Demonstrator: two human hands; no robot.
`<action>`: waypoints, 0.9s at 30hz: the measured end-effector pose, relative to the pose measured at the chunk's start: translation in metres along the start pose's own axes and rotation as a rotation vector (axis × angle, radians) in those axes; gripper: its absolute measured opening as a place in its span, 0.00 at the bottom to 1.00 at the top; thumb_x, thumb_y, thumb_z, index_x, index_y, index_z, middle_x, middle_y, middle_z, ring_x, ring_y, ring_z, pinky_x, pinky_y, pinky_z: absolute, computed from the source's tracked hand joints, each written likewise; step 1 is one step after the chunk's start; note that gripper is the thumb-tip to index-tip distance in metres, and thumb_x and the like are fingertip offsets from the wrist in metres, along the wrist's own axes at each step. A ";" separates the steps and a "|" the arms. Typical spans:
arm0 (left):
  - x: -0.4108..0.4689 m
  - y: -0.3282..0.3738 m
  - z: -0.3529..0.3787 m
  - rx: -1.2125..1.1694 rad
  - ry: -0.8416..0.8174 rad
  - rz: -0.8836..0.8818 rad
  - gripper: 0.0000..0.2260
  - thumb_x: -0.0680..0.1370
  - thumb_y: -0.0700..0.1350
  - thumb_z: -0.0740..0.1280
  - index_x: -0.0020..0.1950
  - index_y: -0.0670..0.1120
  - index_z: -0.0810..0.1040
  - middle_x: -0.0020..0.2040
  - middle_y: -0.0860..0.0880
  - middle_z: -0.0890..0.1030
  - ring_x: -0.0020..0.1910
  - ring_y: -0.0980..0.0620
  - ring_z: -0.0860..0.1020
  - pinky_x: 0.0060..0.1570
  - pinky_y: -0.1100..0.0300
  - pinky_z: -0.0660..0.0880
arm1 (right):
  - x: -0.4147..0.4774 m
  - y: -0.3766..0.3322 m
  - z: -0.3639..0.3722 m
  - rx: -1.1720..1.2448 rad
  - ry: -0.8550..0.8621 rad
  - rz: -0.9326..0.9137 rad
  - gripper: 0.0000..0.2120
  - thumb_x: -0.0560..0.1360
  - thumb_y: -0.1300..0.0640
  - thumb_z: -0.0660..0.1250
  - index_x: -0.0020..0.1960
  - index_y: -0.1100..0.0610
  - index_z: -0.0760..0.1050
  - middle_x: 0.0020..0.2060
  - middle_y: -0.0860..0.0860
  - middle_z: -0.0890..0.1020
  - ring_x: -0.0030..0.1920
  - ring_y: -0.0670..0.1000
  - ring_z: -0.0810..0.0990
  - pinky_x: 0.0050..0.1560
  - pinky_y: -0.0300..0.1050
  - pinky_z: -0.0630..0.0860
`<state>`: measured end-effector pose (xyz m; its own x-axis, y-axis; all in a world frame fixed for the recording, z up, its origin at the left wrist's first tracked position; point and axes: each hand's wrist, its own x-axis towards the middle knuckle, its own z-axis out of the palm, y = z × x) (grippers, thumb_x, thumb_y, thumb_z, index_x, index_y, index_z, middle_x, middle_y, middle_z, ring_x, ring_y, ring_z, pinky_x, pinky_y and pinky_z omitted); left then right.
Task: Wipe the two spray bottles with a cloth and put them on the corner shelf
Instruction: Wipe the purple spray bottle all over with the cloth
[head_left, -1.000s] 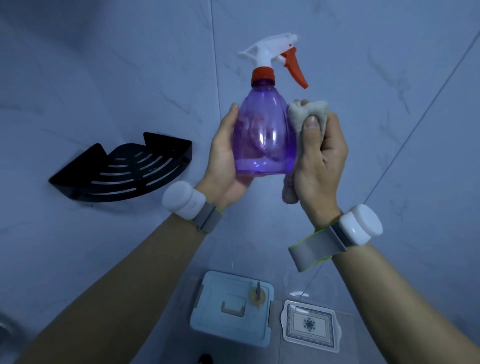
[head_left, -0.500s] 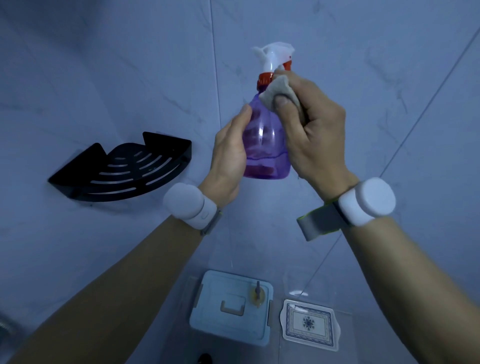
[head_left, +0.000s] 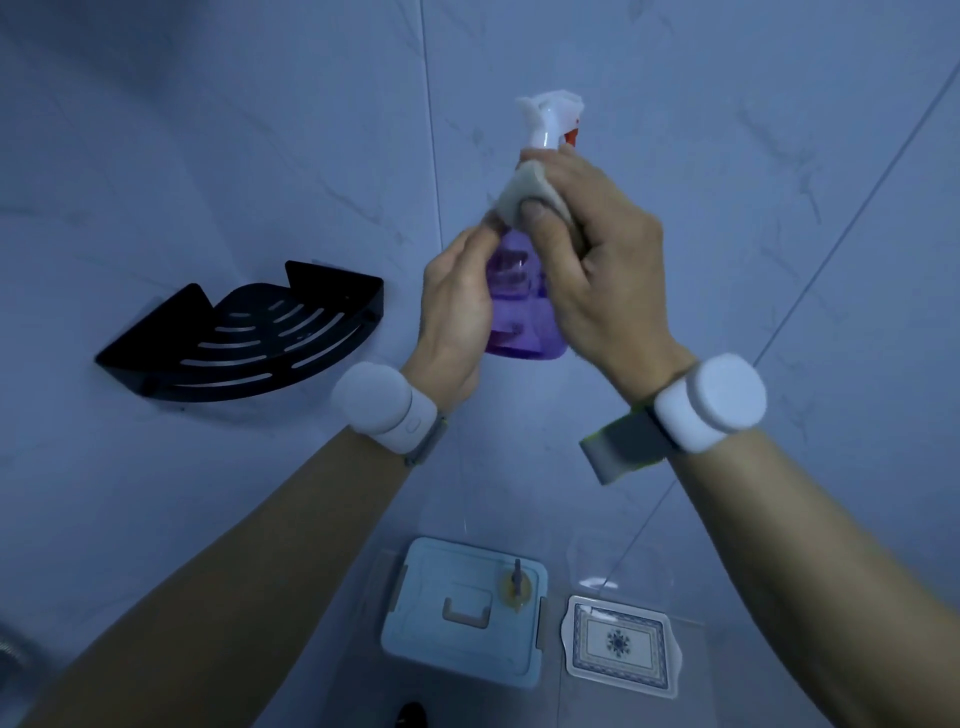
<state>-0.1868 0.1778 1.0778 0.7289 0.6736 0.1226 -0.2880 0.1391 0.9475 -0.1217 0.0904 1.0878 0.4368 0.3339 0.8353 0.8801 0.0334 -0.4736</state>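
Since a second ago the cloth (head_left: 524, 189) has been travelling up from the belly of the purple spray bottle (head_left: 524, 312) to its neck, and the bottle has been turning so its white trigger head (head_left: 548, 117) is now showing edge-on with only a sliver of orange. The bottle is being held upright in the air in front of the tiled wall corner, to the right of the black corner shelf (head_left: 244, 338) and well apart from it. The left hand (head_left: 454, 317) is wrapping around the bottle's left side, gripping it. The right hand (head_left: 597, 265) is clenching the cloth, its thumb pressing it against the bottle's shoulder. The shelf is sitting bare on the wall. Below the bottle, a pale blue lidded box (head_left: 467, 613) and a patterned tray (head_left: 621, 644) are lying side by side.
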 end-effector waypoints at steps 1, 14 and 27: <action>0.001 0.000 -0.001 -0.012 0.010 0.000 0.13 0.81 0.47 0.62 0.53 0.38 0.80 0.44 0.42 0.85 0.45 0.46 0.84 0.44 0.53 0.82 | -0.010 -0.002 0.003 -0.021 -0.017 -0.003 0.14 0.78 0.60 0.62 0.59 0.63 0.80 0.60 0.55 0.82 0.67 0.55 0.77 0.69 0.48 0.72; 0.015 -0.012 -0.013 -0.333 -0.268 -0.185 0.25 0.83 0.56 0.52 0.71 0.40 0.70 0.66 0.40 0.76 0.63 0.45 0.77 0.62 0.52 0.74 | -0.031 0.005 0.004 0.275 0.189 0.189 0.15 0.80 0.56 0.59 0.55 0.66 0.78 0.59 0.59 0.82 0.52 0.57 0.81 0.54 0.60 0.78; 0.016 -0.016 -0.009 -0.198 -0.292 -0.164 0.21 0.77 0.53 0.63 0.64 0.42 0.76 0.57 0.43 0.82 0.54 0.44 0.81 0.56 0.45 0.78 | 0.010 0.017 -0.018 -0.005 -0.005 0.086 0.09 0.80 0.61 0.60 0.50 0.63 0.79 0.43 0.52 0.82 0.45 0.43 0.77 0.56 0.46 0.77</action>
<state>-0.1756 0.1927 1.0618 0.9131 0.3998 0.0803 -0.2465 0.3843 0.8897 -0.0989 0.0776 1.0934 0.5103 0.3396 0.7901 0.8402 -0.0008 -0.5423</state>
